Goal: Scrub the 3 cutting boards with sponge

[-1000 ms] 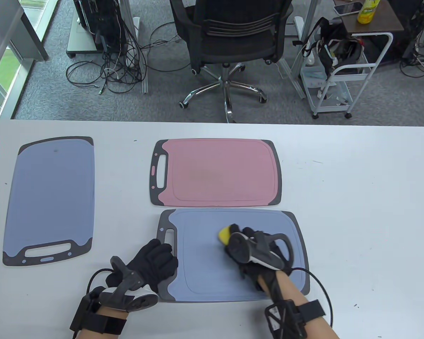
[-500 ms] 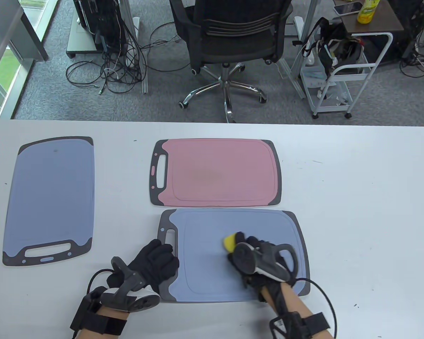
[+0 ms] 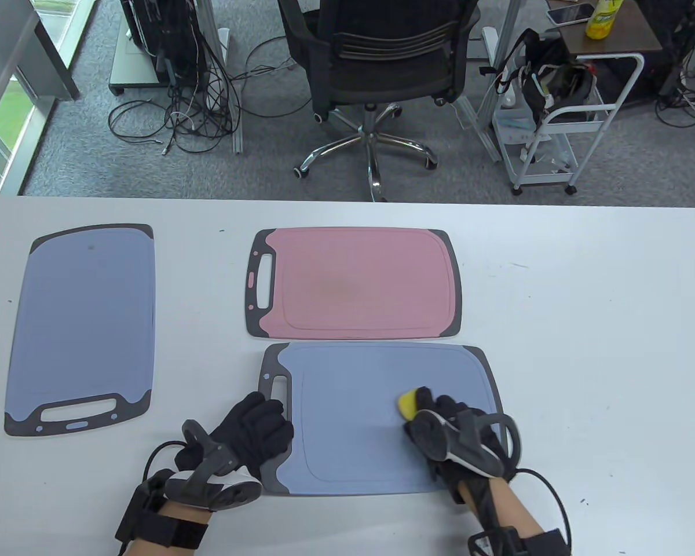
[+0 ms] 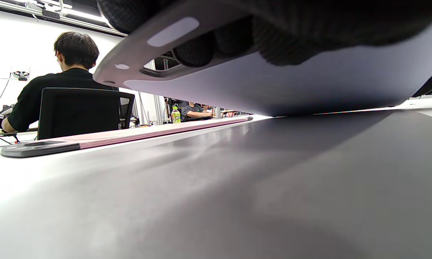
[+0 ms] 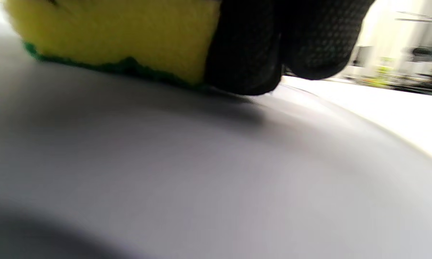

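Observation:
Three cutting boards lie on the white table: a blue one at the left, a pink one in the middle, and a second blue one in front of it. My right hand grips a yellow sponge and presses it on the right part of the near blue board. The right wrist view shows the sponge green side down on the board, with my fingers wrapped round it. My left hand lies flat on the board's dark handle end.
An office chair and a white cart stand on the floor beyond the table's far edge. Bare table lies right of the boards. In the left wrist view the pink board lies ahead, and a seated person is far behind.
My right hand has slid the sponge to the right and slightly nearer across the near blue board. The left hand has stayed on the handle end.

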`<state>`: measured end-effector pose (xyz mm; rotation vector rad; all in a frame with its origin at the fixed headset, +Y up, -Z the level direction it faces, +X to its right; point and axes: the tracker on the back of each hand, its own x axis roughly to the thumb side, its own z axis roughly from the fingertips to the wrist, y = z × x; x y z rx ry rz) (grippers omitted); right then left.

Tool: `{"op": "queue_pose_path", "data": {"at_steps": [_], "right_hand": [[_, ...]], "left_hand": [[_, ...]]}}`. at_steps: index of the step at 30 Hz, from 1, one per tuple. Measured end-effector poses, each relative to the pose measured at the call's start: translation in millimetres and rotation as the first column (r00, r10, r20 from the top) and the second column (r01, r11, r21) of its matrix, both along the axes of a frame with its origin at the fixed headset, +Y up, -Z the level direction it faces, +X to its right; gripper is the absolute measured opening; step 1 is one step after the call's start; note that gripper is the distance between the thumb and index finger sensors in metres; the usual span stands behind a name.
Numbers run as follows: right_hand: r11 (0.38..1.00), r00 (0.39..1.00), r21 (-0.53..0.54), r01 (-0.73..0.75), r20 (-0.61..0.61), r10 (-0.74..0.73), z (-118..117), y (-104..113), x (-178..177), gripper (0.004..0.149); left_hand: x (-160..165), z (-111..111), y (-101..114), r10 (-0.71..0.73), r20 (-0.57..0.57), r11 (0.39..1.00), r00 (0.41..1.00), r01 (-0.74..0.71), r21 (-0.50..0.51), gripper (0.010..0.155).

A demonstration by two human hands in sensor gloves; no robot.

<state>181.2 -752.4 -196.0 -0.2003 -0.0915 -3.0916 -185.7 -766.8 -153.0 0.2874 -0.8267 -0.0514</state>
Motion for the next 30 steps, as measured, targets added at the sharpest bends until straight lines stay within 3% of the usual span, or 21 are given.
{"op": "queue_pose_path", "data": {"at_steps": [1, 3, 6, 7, 9, 11, 15, 17, 18, 20, 23, 27, 30], "right_hand": [[1.0, 0.994, -0.017, 0.026, 0.105, -0.024, -1.3, -4.5, 29.2, 0.069], [0.998, 0.98, -0.047, 0.053, 0.193, -0.043, -2.8, -7.5, 52.4, 0.069], [0.998, 0.985, -0.033, 0.046, 0.169, -0.04, -6.4, -5.0, 41.8, 0.069], [1.0, 0.993, -0.027, -0.013, 0.113, 0.016, -7.1, -2.7, 23.9, 0.069], [1.0, 1.0, 0.013, -0.001, -0.028, 0.001, -5.6, 3.8, -15.6, 0.069], [0.999, 0.98, -0.024, 0.034, -0.194, -0.038, 2.3, 11.3, -68.9, 0.069], [0.999, 0.85, 0.025, 0.047, -0.526, -0.027, 38.9, 24.7, -170.2, 0.07], [0.997, 0.81, 0.059, 0.04, -0.586, 0.002, 48.8, 27.4, -191.9, 0.07], [0.995, 0.819, 0.093, 0.02, -0.572, 0.037, 49.9, 28.1, -195.2, 0.07], [0.998, 0.829, 0.063, 0.03, -0.56, 0.011, 45.1, 26.6, -182.1, 0.069], [0.998, 0.897, 0.037, 0.045, -0.44, -0.024, 34.6, 20.7, -136.3, 0.069], [0.999, 0.987, 0.032, 0.03, -0.159, -0.025, 18.6, 3.4, -34.1, 0.069], [0.999, 0.997, 0.012, 0.053, 0.063, -0.054, 12.0, -7.5, 32.9, 0.068]], "left_hand": [[0.0, 0.0, -0.2, -0.001, -0.001, 1.0, 1.0, 0.001, -0.002, 0.045], [-0.2, -0.4, -0.4, 0.003, -0.002, 1.0, 1.0, -0.003, -0.003, 0.045], [-1.0, -2.1, -0.5, 0.017, -0.002, 1.0, 1.0, -0.017, -0.012, 0.044], [-1.3, -2.3, -0.4, 0.02, -0.004, 1.0, 1.0, -0.02, -0.012, 0.044], [-0.8, -1.6, 0.0, 0.017, -0.002, 1.0, 1.0, -0.017, -0.005, 0.044], [0.1, -0.6, 0.1, 0.01, 0.0, 1.0, 1.0, -0.01, 0.005, 0.044], [0.2, -0.4, 0.6, 0.008, 0.004, 1.0, 1.0, -0.008, 0.009, 0.044], [0.3, -0.4, 0.8, 0.008, 0.005, 1.0, 1.0, -0.008, 0.01, 0.044], [-0.2, -0.9, 0.8, 0.011, 0.004, 1.0, 1.0, -0.011, 0.008, 0.044], [-0.8, -1.6, 0.8, 0.019, 0.005, 1.0, 1.0, -0.019, 0.0, 0.044], [-0.5, -1.2, 1.2, 0.016, 0.008, 1.0, 1.0, -0.016, 0.002, 0.044], [-0.5, -1.7, 1.1, 0.017, 0.005, 1.0, 1.0, -0.017, -0.004, 0.044], [-0.6, -2.1, 1.2, 0.017, 0.001, 1.0, 1.0, -0.017, -0.008, 0.044]]}}
